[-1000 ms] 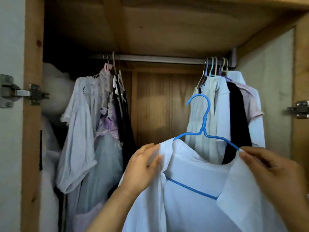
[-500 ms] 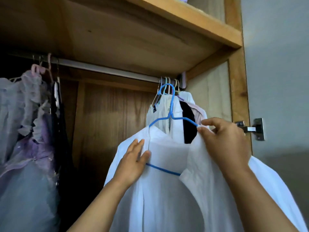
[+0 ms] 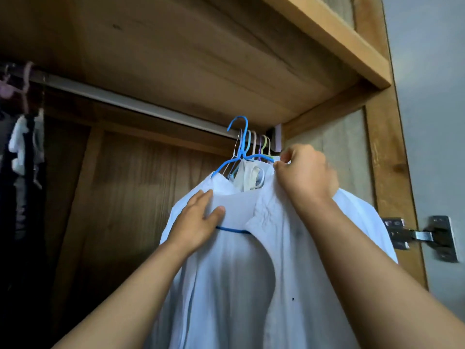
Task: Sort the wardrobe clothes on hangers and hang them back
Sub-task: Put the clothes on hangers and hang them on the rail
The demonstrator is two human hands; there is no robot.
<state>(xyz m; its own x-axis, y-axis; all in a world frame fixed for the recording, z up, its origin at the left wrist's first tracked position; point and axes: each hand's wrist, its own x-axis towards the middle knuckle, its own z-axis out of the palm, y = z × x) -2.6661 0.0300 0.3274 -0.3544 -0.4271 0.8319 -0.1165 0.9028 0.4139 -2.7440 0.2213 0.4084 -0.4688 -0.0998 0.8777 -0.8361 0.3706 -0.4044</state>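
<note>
A white, lightweight cotton shirt point(image 3: 241, 285) hangs on a thin blue wire hanger point(image 3: 241, 152), raised high toward the silver metal wardrobe rail point(image 3: 141, 107) that runs under the wooden shelf point(image 3: 201, 59). The hanger's hook sits at the rail's far right end, level with it; whether it is already resting over the rail cannot be told. Just right of that hook, a cluster of pale pastel hangers point(image 3: 259, 143) hangs from the rail, with a cream garment point(image 3: 249, 178) below them, showing through the shirt's open neck.

The left hand point(image 3: 198, 227) lies on the shirt's left shoulder, below the rail: its fingers point(image 3: 198, 200) are nearly straight and flat on the cloth, with the thumb spread across the inner collar panel just above the hanger's blue bottom bar. The cloth lies under the fingers rather than gathered in them.

The right hand point(image 3: 307, 172) is higher, close under the rail's right end. Its fingers are curled, and thumb and forefinger pinch the shirt's right shoulder edge where the hanger's arm runs into the fabric. The cloth falls away below that pinch, wrinkled beside the wrist.

Far along the rail to the left, dark and pale hanging clothes point(image 3: 22, 147) sit in shadow. Right of the rail's end stands the wooden wardrobe side post point(image 3: 387, 159), with a metal door hinge point(image 3: 422, 238) fixed to it.
</note>
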